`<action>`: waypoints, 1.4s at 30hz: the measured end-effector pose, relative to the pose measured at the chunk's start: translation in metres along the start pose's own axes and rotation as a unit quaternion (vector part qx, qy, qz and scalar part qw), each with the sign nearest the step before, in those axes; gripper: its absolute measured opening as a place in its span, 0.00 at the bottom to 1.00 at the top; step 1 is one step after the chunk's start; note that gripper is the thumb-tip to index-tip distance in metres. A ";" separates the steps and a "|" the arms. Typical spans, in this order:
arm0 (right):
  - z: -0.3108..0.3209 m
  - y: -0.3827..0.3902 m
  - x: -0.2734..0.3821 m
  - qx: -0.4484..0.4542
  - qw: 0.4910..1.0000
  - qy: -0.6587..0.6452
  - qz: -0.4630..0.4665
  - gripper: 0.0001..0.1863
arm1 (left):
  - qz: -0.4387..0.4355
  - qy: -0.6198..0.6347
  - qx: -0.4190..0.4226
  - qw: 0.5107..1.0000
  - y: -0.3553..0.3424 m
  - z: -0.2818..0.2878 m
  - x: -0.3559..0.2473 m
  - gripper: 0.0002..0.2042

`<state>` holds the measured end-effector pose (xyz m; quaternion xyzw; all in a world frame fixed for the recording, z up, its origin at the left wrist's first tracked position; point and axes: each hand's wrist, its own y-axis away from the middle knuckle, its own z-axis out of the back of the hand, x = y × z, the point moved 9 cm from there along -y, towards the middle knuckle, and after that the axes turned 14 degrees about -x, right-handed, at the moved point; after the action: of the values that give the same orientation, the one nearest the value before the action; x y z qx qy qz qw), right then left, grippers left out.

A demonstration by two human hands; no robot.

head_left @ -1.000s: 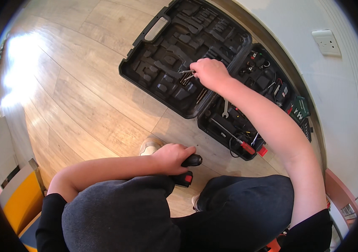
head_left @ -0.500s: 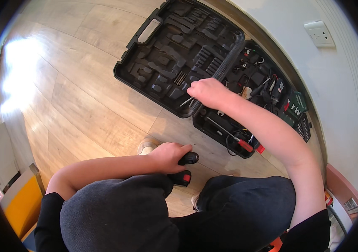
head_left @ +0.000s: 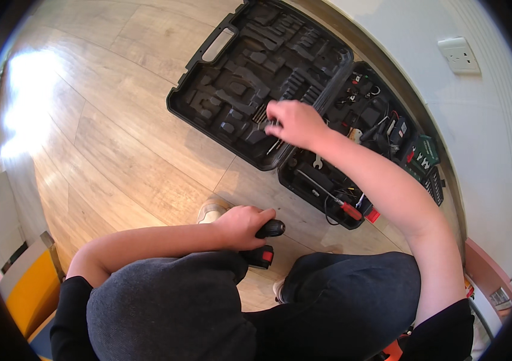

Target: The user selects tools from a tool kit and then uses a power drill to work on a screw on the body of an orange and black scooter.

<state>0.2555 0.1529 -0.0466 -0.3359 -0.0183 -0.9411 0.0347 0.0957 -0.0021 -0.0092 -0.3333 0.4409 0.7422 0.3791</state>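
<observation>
My left hand (head_left: pixel 242 227) is wrapped round a black cordless drill, its chuck (head_left: pixel 271 228) pointing right and its battery end (head_left: pixel 260 257) showing red. My right hand (head_left: pixel 295 123) hovers over the lid half of an opened black tool case (head_left: pixel 174 102), thumb and fingers apart and nothing visible between them. Just beside those fingers sits a row of drill bits (head_left: pixel 260 114) in a moulded slot. A thin silvery bit (head_left: pixel 274 147) lies below the hand, near the lid's corner.
The case's other half holds a red-handled screwdriver (head_left: pixel 350 210), a wrench (head_left: pixel 318 161), a green tool pouch (head_left: pixel 427 147) and several loose tools. It stands along a white wall with a socket (head_left: pixel 459 55). A yellow-panelled piece of furniture (head_left: pixel 24 295) stands at left.
My right hand has shifted slightly up and right, and its fingers have spread apart, away from the thin bit they were next to. The left hand keeps its hold on the drill.
</observation>
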 end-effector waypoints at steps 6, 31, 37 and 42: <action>-0.014 -0.032 -0.042 -0.038 0.981 -0.010 -0.189 0.14 | 0.005 0.007 -0.004 1.000 0.002 0.002 0.004 0.20; -0.037 -0.006 -0.034 -0.109 0.943 -0.193 -0.247 0.08 | -0.006 0.014 -0.020 1.000 0.002 0.004 0.007 0.20; -0.039 -0.008 -0.033 -0.099 0.945 -0.192 -0.244 0.08 | -0.007 0.015 -0.022 1.000 0.002 0.003 0.007 0.20; -0.038 -0.009 -0.033 -0.107 0.948 -0.193 -0.230 0.08 | -0.007 0.014 -0.025 1.000 0.002 0.005 0.004 0.20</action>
<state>0.2565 0.1615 -0.0971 -0.4993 -0.0006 -0.8373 -0.2229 0.0912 0.0035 -0.0100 -0.3565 0.4247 0.7455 0.3697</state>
